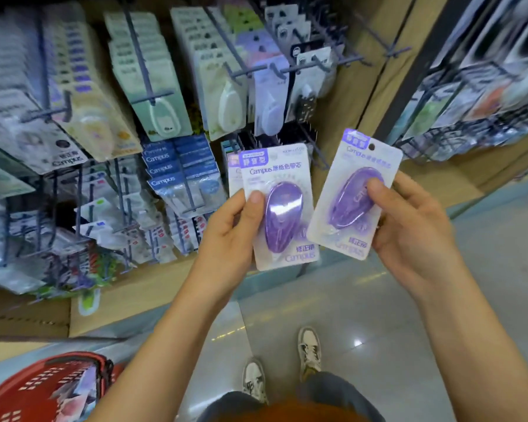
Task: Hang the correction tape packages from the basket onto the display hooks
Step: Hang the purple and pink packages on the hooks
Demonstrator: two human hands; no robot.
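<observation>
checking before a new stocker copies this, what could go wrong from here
The left hand seems to hold a second card behind its purple package; one could slide out and fall. The right hand holds its tilted package mid-body, away from the hang hole, so aiming it onto a hook may be wobbly. The hooks above look crowded; pushing in could knock neighbours off.

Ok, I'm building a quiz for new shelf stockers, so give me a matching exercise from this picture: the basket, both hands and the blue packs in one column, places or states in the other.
1. red basket
2. left hand
3. right hand
4. blue packs

a. hang on a display hook
b. grips the tilted package
c. grips the nearly upright package
d. low at the person's left

Pairs: 1-d, 2-c, 3-b, 4-a.
</observation>
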